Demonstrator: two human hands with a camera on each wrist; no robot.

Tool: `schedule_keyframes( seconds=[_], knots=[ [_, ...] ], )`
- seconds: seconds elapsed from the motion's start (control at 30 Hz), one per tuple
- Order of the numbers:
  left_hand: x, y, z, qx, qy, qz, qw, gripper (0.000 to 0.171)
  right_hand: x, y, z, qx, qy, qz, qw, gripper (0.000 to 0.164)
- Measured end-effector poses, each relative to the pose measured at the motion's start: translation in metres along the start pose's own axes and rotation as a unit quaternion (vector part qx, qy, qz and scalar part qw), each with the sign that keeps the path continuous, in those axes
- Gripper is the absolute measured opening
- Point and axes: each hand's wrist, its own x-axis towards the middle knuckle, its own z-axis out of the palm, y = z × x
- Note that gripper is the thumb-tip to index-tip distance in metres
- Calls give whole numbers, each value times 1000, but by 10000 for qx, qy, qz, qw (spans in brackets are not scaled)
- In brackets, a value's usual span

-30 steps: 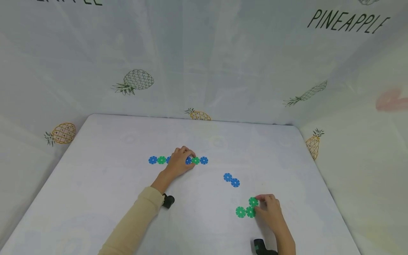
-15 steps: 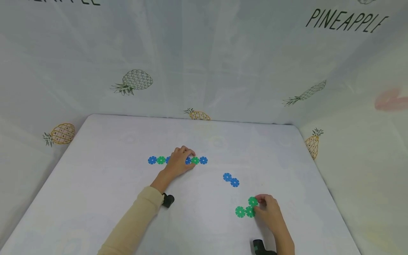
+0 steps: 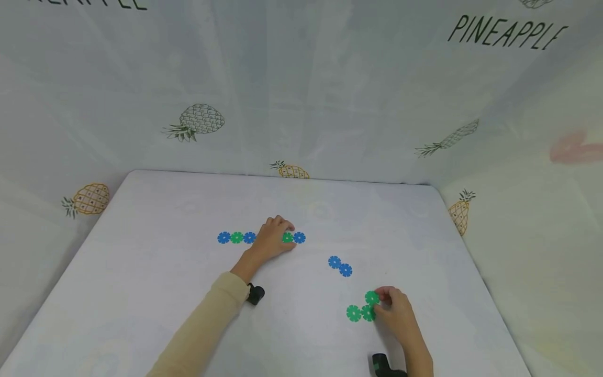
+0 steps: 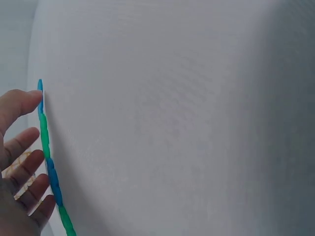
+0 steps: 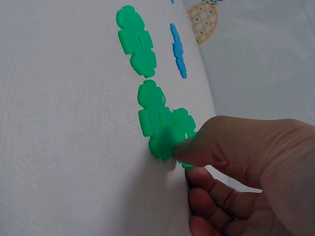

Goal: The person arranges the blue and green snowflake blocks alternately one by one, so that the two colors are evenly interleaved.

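Notched plastic snowflake discs, blue point(image 3: 224, 237) and green point(image 3: 237, 237) alternating, lie in a row on the table. My left hand point(image 3: 274, 237) lies across the row and hides its middle. Its thumb and index finger are on either side of a green disc point(image 3: 287, 237) near the right end. In the left wrist view, the fingers point(image 4: 34, 189) are spread along the row's edge. My right hand point(image 3: 397, 309) pinches a green disc point(image 3: 372, 298) at its right edge, with thumb point(image 5: 194, 147) and index finger. That disc overlaps a second green disc point(image 3: 367, 313); a third point(image 3: 354, 313) lies left.
Two blue discs point(image 3: 340, 266) lie between the row and the green group. The white table point(image 3: 155, 262) meets a pineapple-print cloth point(image 3: 301, 94) at its back and sides. Dark wrist devices point(image 3: 255, 294) are strapped near both hands.
My left hand has shifted slightly right along the row, baring the third disc from the left and covering the blue one beside the green disc. My right hand has barely moved.
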Motion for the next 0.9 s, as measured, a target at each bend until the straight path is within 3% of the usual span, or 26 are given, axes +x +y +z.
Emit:
schedule_keyframes(
  seconds=[0.5, 0.9],
  knots=[
    [7, 5, 10, 124, 12, 145, 9998, 31, 0, -4, 1, -449, -66, 83, 9989, 34],
    [8, 7, 12, 230, 81, 124, 9996, 28, -2, -5, -4, -310, 72, -149, 9994, 30]
  ],
)
